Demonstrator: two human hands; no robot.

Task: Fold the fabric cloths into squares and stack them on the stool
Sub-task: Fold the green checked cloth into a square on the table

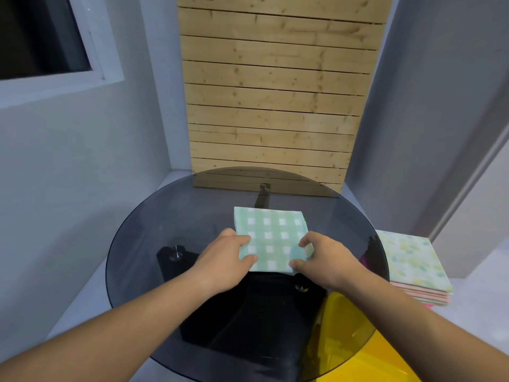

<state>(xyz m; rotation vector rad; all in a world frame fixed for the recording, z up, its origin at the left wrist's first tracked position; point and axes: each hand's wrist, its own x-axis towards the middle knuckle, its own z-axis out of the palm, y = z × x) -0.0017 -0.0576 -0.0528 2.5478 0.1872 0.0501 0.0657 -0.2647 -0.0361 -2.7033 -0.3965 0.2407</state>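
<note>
Bench: a round top of dark smoked glass [154, 221], seen from above, with its black base [261, 312] showing through it
Cloth: one green and white checked cloth [271, 232], folded to a rough square, lies on the bench near the middle of the glass
Left hand: the left hand [225, 255] grips the cloth's near left edge, fingers and thumb curled onto the fabric
Right hand: the right hand [322, 257] grips the near right corner in the same way, and the fabric there looks slightly raised
Stack: a pile of folded cloths [413, 266] sits off the bench just to the right; the top one is pale with yellow and green spots, with pink and peach layers beneath
Under the stack: what carries it is nearly hidden; only a pink surface [364, 261] shows through the glass edge
Yellow container: a clear yellow plastic piece [352, 340] sits below the bench at the near right; its contents cannot be made out
Background: a panel of pale wooden slats [275, 92] stands against grey walls behind the bench, with a dark window [41, 37] to the upper left
</note>
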